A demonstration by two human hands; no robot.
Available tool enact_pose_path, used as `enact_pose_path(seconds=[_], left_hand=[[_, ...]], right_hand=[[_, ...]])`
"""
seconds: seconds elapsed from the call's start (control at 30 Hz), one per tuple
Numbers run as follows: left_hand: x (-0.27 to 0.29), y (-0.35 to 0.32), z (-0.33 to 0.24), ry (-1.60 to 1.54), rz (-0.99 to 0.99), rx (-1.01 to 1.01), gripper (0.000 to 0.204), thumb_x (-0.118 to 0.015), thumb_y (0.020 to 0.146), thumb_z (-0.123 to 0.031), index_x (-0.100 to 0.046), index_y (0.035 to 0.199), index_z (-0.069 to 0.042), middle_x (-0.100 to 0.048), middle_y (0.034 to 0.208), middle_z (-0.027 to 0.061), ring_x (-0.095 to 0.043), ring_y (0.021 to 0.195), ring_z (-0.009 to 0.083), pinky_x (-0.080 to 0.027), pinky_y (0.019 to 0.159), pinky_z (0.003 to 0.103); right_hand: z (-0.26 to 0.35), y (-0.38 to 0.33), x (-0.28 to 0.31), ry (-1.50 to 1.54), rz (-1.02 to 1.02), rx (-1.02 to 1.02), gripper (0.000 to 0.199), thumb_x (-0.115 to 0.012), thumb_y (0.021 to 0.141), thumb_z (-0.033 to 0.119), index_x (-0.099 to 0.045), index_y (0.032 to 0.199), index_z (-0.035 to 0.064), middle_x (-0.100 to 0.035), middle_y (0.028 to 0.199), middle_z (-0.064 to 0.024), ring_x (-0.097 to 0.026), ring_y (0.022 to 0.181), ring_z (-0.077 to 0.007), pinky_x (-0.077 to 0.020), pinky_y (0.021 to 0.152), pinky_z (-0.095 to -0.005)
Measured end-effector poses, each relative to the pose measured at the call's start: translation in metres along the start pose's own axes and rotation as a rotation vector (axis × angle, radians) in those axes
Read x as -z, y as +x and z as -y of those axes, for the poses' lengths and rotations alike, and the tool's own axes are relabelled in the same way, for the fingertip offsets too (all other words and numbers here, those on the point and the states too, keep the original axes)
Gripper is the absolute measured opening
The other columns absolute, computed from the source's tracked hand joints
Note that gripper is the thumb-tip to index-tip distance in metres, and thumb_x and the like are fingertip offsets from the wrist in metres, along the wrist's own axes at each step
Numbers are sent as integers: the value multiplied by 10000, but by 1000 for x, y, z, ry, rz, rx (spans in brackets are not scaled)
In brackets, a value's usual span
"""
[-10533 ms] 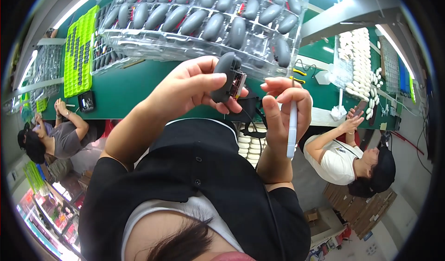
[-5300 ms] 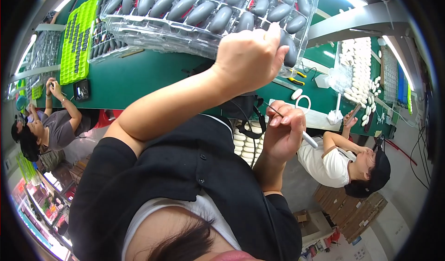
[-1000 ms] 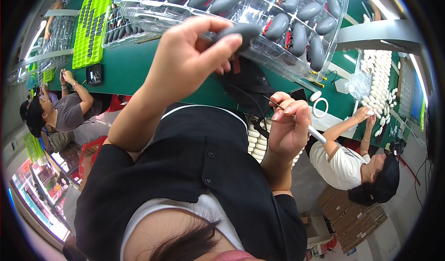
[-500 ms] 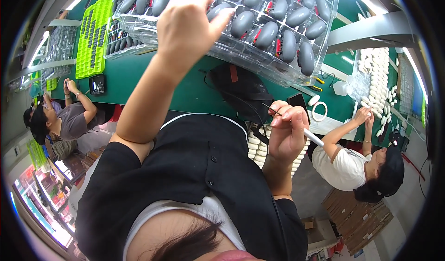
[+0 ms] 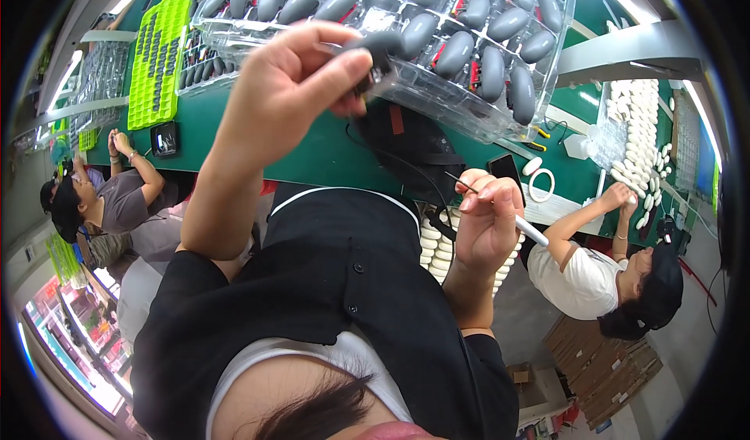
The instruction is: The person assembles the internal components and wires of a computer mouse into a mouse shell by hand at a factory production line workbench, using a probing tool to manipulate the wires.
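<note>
My left hand (image 5: 293, 89) is closed around a smooth grey oval casing (image 5: 376, 45), which is slightly blurred. It sits just above the near edge of a clear compartment tray (image 5: 437, 110) full of similar grey casings with red wires. A bare compartment shows close to that hand. My right hand (image 5: 489, 223), lower and to the right, pinches a slim pen-shaped tool. The tool's white handle (image 5: 533, 231) sticks out past the palm, and its thin dark tip points up and left. What kind of tool it is, I cannot make out.
A black bag (image 5: 410, 147) with a cable lies on the green table (image 5: 312, 155) under the tray. A phone (image 5: 506, 168) and a white ring (image 5: 541, 185) rest near my right hand. Green racks (image 5: 152, 65) stand left. Co-workers sit on both sides; white oval pieces (image 5: 634, 128) are piled at right.
My left hand has drawn back from the tray, down and to the left, and now holds a grey casing taken from it. The right hand keeps its grip on the tool.
</note>
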State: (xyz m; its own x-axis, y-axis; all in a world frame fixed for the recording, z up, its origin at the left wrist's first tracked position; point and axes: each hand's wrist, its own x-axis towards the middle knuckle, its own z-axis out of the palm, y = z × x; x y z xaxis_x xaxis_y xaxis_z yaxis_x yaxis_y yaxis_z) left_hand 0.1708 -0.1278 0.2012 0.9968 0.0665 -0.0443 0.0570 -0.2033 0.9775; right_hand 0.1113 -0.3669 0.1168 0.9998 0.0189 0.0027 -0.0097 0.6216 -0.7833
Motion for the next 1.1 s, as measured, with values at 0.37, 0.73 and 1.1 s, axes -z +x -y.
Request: enact_pose_path(seconds=[0.37, 0.73, 1.1], left_hand=[[-9, -38, 28, -387, 417, 448, 302, -559, 958, -236, -604, 1094, 30, -684, 820, 115, -645, 639, 112, -516, 537, 222], [-13, -41, 37, -408, 451, 505, 298, -561, 957, -248, -623, 1076, 18, -676, 800, 96, -659, 667, 115, -513, 506, 194], [-18, -44, 38, -513, 404, 462, 269, -612, 934, -204, -630, 1112, -3, -674, 854, 52, -622, 650, 76, -501, 578, 191]], right_hand=[[0, 2, -19, 41, 126, -48, 338, -412, 1007, 260, -572, 827, 23, -618, 705, -134, -606, 1017, -356, -419, 951, -424], [-1, 1, -19, 26, 143, -51, 348, -402, 1009, 265, -572, 826, 23, -620, 701, -137, -616, 986, -375, -403, 977, -453], [-2, 2, -22, 23, 135, -75, 363, -399, 1006, 252, -570, 792, 15, -604, 637, -133, -614, 983, -380, -396, 984, -470]])
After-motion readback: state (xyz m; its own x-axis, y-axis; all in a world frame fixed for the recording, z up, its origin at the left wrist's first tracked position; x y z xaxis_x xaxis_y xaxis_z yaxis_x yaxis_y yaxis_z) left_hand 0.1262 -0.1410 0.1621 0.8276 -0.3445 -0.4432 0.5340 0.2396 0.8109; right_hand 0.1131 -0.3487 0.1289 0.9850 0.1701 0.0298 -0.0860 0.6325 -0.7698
